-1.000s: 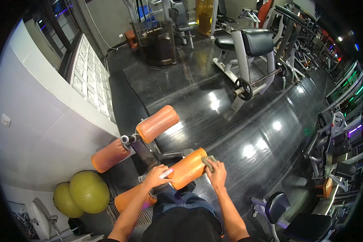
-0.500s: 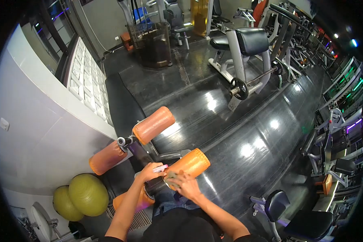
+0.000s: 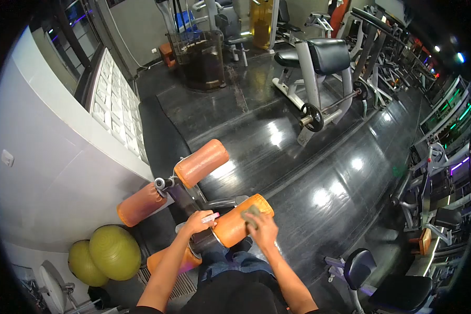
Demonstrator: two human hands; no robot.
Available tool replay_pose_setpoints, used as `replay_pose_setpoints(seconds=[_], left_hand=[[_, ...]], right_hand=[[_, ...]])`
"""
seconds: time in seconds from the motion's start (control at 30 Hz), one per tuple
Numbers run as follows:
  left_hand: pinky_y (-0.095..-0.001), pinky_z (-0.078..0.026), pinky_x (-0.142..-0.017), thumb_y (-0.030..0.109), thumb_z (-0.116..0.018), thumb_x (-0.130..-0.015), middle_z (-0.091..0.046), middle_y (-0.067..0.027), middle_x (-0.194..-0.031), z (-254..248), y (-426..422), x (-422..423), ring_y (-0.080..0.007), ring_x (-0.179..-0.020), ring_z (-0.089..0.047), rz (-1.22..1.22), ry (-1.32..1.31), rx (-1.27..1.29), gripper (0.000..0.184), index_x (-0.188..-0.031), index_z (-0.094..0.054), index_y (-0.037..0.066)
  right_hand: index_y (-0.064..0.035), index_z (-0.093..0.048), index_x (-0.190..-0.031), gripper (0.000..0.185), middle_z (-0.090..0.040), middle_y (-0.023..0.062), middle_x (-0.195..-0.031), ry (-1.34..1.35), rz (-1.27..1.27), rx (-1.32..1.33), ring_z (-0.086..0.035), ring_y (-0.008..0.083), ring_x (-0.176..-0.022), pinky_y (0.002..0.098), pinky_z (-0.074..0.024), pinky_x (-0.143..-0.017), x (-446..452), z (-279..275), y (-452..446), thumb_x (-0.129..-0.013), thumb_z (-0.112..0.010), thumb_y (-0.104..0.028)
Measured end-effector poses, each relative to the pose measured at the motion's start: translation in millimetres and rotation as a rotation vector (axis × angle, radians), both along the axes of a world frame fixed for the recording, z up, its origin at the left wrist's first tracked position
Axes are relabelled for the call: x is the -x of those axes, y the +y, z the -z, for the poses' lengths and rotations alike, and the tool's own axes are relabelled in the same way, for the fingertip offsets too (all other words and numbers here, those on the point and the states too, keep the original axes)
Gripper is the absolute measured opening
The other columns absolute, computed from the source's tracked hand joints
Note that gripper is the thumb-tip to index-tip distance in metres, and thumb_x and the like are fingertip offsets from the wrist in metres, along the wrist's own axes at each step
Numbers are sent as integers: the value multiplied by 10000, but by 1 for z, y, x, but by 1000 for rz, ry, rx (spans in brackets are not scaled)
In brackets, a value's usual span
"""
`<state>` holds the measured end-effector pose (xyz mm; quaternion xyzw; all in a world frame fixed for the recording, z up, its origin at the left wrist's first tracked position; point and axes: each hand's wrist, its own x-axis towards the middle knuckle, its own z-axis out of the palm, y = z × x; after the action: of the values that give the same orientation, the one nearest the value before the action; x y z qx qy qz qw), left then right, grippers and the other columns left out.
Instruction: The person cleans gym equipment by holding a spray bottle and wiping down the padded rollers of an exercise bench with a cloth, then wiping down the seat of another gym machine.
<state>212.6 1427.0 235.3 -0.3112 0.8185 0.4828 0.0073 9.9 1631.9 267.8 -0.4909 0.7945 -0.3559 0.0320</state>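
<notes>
My right hand (image 3: 264, 232) presses a crumpled grey-green cloth (image 3: 252, 215) against the upper right part of an orange foam roller pad (image 3: 233, 226). At the inner end of that pad, my left hand (image 3: 195, 223) is closed around a small white and pink object (image 3: 210, 217), most of it hidden by the fingers; its kind I cannot make out. Another orange pad (image 3: 165, 256) lies partly under my left forearm. Two browner roller pads, one on the far side (image 3: 202, 163) and one to the left (image 3: 141, 204), sit on the same metal frame (image 3: 183, 199).
Two green exercise balls (image 3: 115, 252) rest by the wall at lower left. A padded bench machine with a barbell (image 3: 327, 99) stands ahead. Black seats (image 3: 400, 290) are at lower right, and a long black mat (image 3: 159, 131) runs along the left wall.
My right hand and the cloth have slid up and right along the orange pad, from its inner end toward its outer end. My left hand stays nearly in place.
</notes>
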Motion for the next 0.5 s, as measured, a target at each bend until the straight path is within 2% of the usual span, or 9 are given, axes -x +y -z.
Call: replay_pose_setpoints(seconds=[0.03,0.17,0.3,0.37,0.43,0.5], left_hand=[[-430,-497,-677,298,-805,-800,-700,-140,-802,2,-1,1,-335,-749,-678,2,1,-3,289,-898,-645,77],[-419,-501,-679,295,-811,-791,-706,-128,-805,1,0,1,-316,-746,-681,-14,-17,45,294,-877,-637,74],[-396,-504,-678,246,-797,-804,-711,-114,-808,9,-4,0,-299,-744,-685,-18,-9,-41,235,-890,-653,82],[-388,-505,-678,227,-789,-811,-714,-108,-810,10,-6,-1,-294,-748,-688,-9,-4,-86,215,-891,-657,78],[-329,-513,-684,158,-782,-852,-707,-101,-826,0,-6,-2,-190,-762,-683,68,161,-85,179,-923,-675,33],[-315,-514,-684,156,-789,-846,-702,-102,-836,-8,-4,-3,-184,-761,-681,109,230,14,188,-933,-681,29]], right_hand=[[-250,-744,-1136,388,-703,48,-1050,26,-76,39,-640,256,-1000,380,-555,-852,-14,-6,-5,-756,-778,-178],[-318,-707,-1208,454,-679,12,-1147,11,-374,-118,-633,252,-1073,388,-567,-838,-68,3,-2,-766,-777,-240],[-352,-676,-1259,484,-666,-7,-1138,139,-526,-142,-604,263,-1128,389,-569,-851,-62,2,-3,-792,-760,-259],[-339,-681,-1246,470,-674,6,-1132,135,-512,-120,-611,266,-1122,388,-565,-869,-42,13,-3,-791,-759,-251],[-309,-700,-1205,427,-686,25,-1109,137,-391,-103,-627,269,-1082,385,-561,-870,-14,12,-2,-789,-756,-230],[-275,-719,-1154,372,-695,45,-1086,36,-185,-106,-648,271,-1025,379,-558,-874,15,-6,6,-791,-749,-200]])
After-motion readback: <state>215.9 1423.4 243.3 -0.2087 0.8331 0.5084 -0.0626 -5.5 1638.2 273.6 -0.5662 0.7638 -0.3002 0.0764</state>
